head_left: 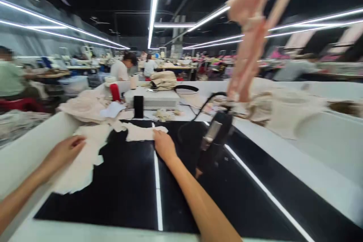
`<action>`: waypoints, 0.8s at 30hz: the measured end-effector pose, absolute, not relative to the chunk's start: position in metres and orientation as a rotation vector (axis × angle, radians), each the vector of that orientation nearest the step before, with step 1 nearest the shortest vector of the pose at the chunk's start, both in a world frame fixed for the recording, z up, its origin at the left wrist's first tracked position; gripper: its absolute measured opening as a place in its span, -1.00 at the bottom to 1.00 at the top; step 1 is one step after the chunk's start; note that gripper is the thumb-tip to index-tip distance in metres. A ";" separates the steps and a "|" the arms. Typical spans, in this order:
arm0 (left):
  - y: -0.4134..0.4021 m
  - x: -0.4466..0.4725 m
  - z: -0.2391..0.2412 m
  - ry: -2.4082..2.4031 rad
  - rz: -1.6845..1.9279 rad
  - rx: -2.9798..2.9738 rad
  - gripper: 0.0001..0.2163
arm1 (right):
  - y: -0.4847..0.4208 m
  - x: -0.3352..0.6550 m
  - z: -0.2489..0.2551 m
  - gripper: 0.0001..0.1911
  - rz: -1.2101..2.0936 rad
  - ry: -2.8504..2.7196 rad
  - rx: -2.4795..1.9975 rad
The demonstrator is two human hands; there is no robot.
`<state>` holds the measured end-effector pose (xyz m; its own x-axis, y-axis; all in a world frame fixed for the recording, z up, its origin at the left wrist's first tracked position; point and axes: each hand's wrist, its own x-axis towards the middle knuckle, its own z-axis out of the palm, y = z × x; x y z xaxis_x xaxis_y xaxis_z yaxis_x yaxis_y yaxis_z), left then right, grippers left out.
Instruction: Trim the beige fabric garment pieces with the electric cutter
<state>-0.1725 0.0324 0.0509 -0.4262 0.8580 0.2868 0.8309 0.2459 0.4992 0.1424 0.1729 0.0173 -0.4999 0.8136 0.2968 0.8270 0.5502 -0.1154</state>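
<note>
A thin cream fabric piece point(93, 151) lies spread over the glossy black worktop point(127, 193), running from the left edge toward the middle. My left hand point(64, 153) rests on its left part with the fingers curled down on the cloth. My right hand point(163, 144) presses on the fabric's right end near the white seam line in the worktop. Whether either hand pinches the cloth is hard to tell because of blur.
A black hand tool with a cable point(214, 141) hangs just right of my right arm. Pink fabric strips point(251, 41) dangle above it. Heaps of cream cloth point(283, 109), a white box point(154, 98), a red spool point(115, 91) and seated workers point(121, 68) lie beyond.
</note>
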 end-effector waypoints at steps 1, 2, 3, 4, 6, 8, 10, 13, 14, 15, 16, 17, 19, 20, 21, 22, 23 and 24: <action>0.017 -0.186 0.054 2.462 0.912 1.636 -0.69 | 0.179 0.142 0.014 -0.69 -0.065 -2.469 -1.331; 0.007 -0.195 0.055 2.457 0.891 1.637 -0.70 | 0.185 0.143 0.011 -0.65 -0.070 -2.464 -1.307; 0.002 -0.201 0.055 2.472 0.883 1.634 -0.73 | 0.191 0.143 0.007 -0.59 -0.078 -2.460 -1.284; -0.001 -0.205 0.054 2.489 0.873 1.628 -0.77 | 0.196 0.144 0.004 -0.55 -0.088 -2.457 -1.262; 0.001 -0.206 0.052 2.509 0.850 1.620 -0.82 | 0.203 0.147 -0.002 -0.53 -0.116 -2.448 -1.228; 0.005 -0.204 0.049 2.518 0.835 1.616 -0.84 | 0.208 0.150 -0.008 -0.54 -0.151 -2.433 -1.207; 0.008 -0.200 0.048 2.523 0.827 1.610 -0.85 | 0.212 0.152 -0.014 -0.56 -0.188 -2.419 -1.193; 0.014 -0.197 0.045 2.548 0.821 1.587 -0.88 | 0.218 0.153 -0.021 -0.60 -0.240 -2.400 -1.172; 0.017 -0.197 0.044 2.561 0.819 1.574 -0.89 | 0.220 0.153 -0.023 -0.61 -0.254 -2.394 -1.164; 0.020 -0.197 0.042 2.575 0.817 1.561 -0.90 | 0.221 0.154 -0.025 -0.61 -0.266 -2.389 -1.156; 0.022 -0.197 0.041 2.588 0.816 1.549 -0.91 | 0.222 0.154 -0.026 -0.61 -0.277 -2.385 -1.148; 0.024 -0.196 0.039 2.599 0.814 1.538 -0.93 | 0.223 0.155 -0.027 -0.61 -0.284 -2.381 -1.142; 0.028 -0.195 0.037 2.613 0.811 1.523 -0.95 | 0.223 0.156 -0.028 -0.61 -0.290 -2.376 -1.132; 0.029 -0.194 0.037 2.619 0.811 1.518 -0.95 | 0.223 0.156 -0.027 -0.62 -0.288 -2.376 -1.128; 0.030 -0.194 0.036 2.625 0.812 1.513 -0.95 | 0.222 0.156 -0.027 -0.61 -0.283 -2.377 -1.125; 0.031 -0.193 0.036 2.630 0.812 1.509 -0.94 | 0.222 0.156 -0.026 -0.61 -0.274 -2.378 -1.123; 0.031 -0.192 0.036 2.636 0.813 1.503 -0.93 | 0.221 0.155 -0.025 -0.61 -0.264 -2.380 -1.123; 0.032 -0.192 0.036 2.641 0.814 1.498 -0.92 | 0.220 0.154 -0.023 -0.61 -0.251 -2.382 -1.126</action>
